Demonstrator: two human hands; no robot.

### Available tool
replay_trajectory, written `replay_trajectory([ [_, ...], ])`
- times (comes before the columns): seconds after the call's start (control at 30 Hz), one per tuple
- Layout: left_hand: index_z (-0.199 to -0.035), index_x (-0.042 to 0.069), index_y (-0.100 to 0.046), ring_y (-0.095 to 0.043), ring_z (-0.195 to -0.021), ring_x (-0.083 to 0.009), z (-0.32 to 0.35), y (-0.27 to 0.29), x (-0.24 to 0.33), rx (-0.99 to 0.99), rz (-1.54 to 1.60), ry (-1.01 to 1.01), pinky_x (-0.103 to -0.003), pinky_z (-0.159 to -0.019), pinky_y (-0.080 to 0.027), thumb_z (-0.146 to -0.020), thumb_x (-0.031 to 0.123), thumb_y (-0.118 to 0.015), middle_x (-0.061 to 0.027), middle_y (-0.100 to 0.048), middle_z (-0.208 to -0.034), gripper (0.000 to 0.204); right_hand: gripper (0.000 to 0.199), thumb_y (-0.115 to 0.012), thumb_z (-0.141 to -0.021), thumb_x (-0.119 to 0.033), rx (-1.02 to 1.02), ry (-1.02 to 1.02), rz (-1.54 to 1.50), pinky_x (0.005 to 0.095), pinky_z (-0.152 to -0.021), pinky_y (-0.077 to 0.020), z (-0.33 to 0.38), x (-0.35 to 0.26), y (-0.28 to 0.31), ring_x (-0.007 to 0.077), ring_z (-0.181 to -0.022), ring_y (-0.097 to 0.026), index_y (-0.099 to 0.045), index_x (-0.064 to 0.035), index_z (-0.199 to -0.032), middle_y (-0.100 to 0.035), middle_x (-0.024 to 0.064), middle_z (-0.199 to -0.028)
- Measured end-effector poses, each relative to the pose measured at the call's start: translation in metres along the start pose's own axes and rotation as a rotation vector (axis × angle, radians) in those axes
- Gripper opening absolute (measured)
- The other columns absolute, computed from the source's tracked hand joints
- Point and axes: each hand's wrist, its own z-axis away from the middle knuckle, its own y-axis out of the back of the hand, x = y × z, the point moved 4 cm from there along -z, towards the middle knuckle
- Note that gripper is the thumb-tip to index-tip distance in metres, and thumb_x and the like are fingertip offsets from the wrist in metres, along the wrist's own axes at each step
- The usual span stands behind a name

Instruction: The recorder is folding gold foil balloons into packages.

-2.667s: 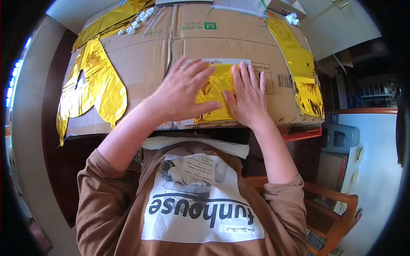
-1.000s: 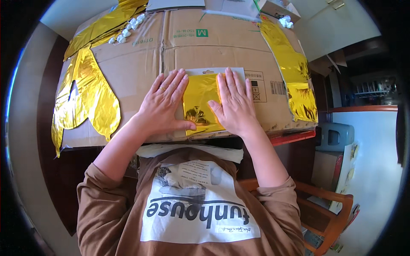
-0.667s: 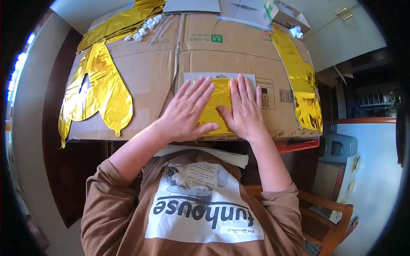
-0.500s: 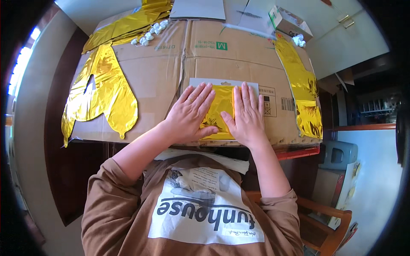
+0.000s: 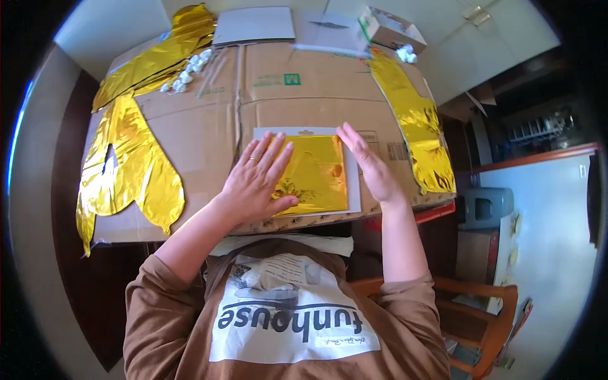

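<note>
A folded gold foil balloon (image 5: 313,171) lies flat on a white backing card (image 5: 354,190) with a hanging slot at its far edge. My left hand (image 5: 254,177) rests on the foil's left part, fingers stretched out and thumb pointing right. It holds nothing. My right hand (image 5: 375,166) stands on its edge at the card's right side, fingers straight and side by side, with nothing in it. Whether its little-finger side touches the card is hard to tell. Slight wrinkles and a dark reflection show near the foil's near left corner.
Flattened cardboard (image 5: 209,142) covers the table. Toward the left lies an unfolded gold foil balloon (image 5: 149,183); more gold foil (image 5: 145,66) and white crumpled bits (image 5: 185,77) lie behind it. A gold foil strip (image 5: 411,126) runs along the right, below an open box (image 5: 392,28).
My right hand has come off the foil's right part and turned onto its edge beside it, uncovering more of the foil. My left hand stays on the left part. The whole view has shifted.
</note>
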Motion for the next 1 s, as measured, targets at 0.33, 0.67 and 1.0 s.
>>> replay_trajectory([
  [0.33, -0.16, 0.002, -0.024, -0.014, -0.155, -0.0441, 0.0, 0.007, -0.004, 0.016, 0.106, 0.014, -0.053, -0.125, -0.013, -0.095, 0.071, -0.048, -0.0282, -0.016, -0.166, 0.098, 0.067, -0.034, -0.111, -0.047, 0.079, -0.018, -0.223, 0.04, -0.123, -0.0268, -0.001, -0.004, 0.021, 0.03, -0.147, -0.04, -0.033, 0.004, -0.155, -0.046, 0.0231, -0.154],
  [0.67, -0.159, -0.002, -0.023, -0.016, -0.154, -0.046, 0.003, 0.014, -0.009, 0.029, 0.256, 0.087, -0.053, -0.125, -0.013, -0.095, 0.065, -0.054, -0.0321, -0.015, -0.164, 0.098, 0.054, -0.044, -0.111, -0.033, 0.086, 0.03, -0.182, 0.034, -0.118, -0.035, -0.017, 0.001, 0.017, 0.0237, -0.141, -0.048, -0.042, 0.0023, -0.151, -0.055, 0.0191, -0.147],
  [1.0, -0.137, 0.002, -0.055, -0.061, -0.116, -0.0397, 0.026, 0.066, -0.048, 0.271, 0.473, 0.33, -0.047, -0.101, -0.049, -0.09, 0.029, -0.072, -0.0221, -0.062, -0.125, 0.057, 0.016, -0.067, -0.095, -0.014, 0.13, 0.309, 0.391, 0.0305, -0.065, -0.0514, -0.157, -0.101, -0.042, 0.0141, -0.073, -0.068, -0.074, -0.0004, -0.098, -0.072, 0.0113, -0.078],
])
